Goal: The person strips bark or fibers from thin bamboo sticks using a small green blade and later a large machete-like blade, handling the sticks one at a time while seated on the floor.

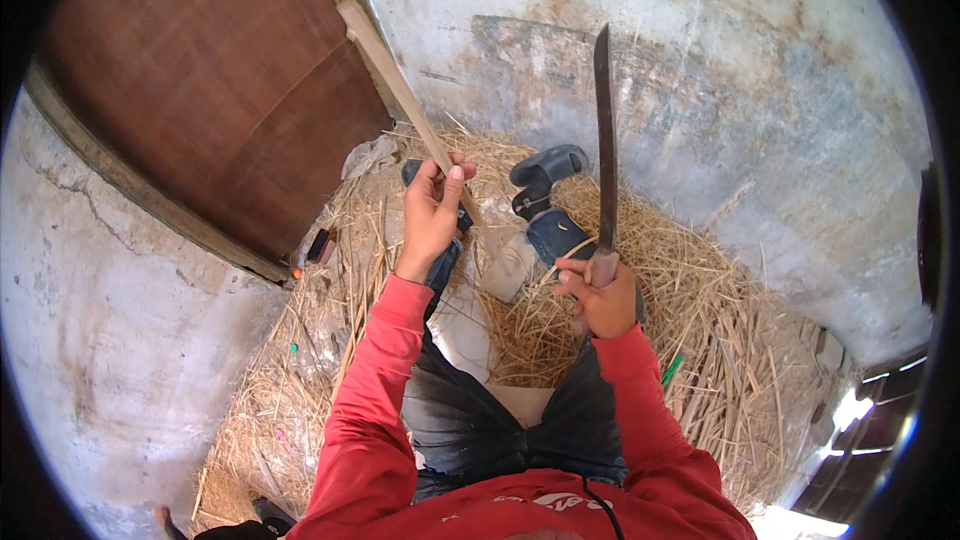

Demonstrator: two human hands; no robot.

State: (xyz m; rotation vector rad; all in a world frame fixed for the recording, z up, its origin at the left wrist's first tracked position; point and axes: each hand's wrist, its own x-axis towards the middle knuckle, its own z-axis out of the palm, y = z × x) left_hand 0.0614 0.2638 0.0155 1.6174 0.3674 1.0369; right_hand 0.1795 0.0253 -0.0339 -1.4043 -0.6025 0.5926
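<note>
A long pale strip of split wood [400,80], possibly bamboo, slants up and away to the left, with its thicker far end in front of the brown door. My left hand [432,210] is closed around its near part, the thumb on top, and the strip's lower end comes out below the fingers between my legs. In my right hand [600,300] is a machete [607,130], gripped by its wooden handle. Its dark blade points upward, apart from the strip.
Straw-like shavings [690,280] cover the floor around my legs, with loose slats [730,370] at the right. A brown door [200,70] and a stained pale wall [720,70] stand close ahead. My dark sandal [545,165] rests near the wall. A green object [671,370] lies by my right forearm.
</note>
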